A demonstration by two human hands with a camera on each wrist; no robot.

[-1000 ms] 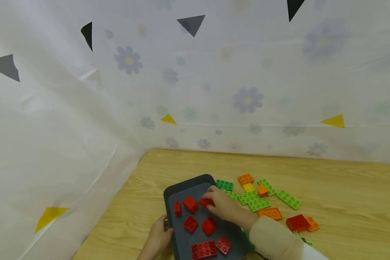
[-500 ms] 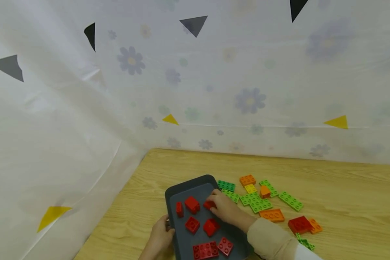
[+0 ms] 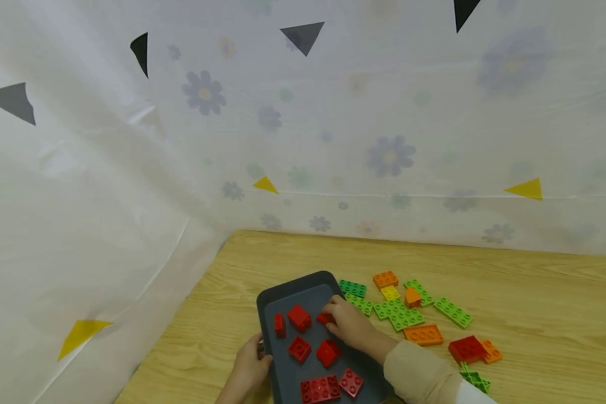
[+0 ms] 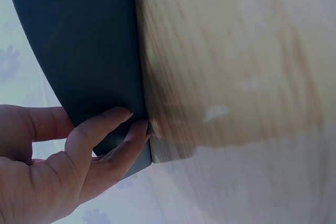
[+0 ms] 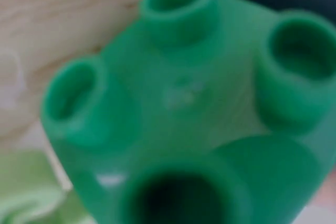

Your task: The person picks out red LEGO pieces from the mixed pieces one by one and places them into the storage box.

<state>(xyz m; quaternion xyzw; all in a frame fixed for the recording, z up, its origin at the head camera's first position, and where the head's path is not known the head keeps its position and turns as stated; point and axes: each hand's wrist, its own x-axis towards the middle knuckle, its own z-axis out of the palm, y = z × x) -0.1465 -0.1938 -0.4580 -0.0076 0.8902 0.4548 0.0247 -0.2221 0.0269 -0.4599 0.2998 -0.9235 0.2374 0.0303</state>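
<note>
A dark grey tray lies on the table, with several red toy building bricks spread in it. My left hand grips the tray's left side; in the left wrist view its fingers press against the outer wall. Over the tray's far right part, my right hand pinches a small red brick, partly covered by the fingers. The right wrist view is filled by a blurred green brick with round hollow studs, close to the camera; the right hand's fingers are out of that view.
Right of the tray, green, orange and yellow bricks lie scattered on the wooden table. A larger red brick sits among them. A pale flowered curtain hangs behind the table.
The head view has shifted slightly. The right forearm has come a little left, hiding a green piece beside the tray. Both hands keep their grips, and the bricks in the tray stay put.
</note>
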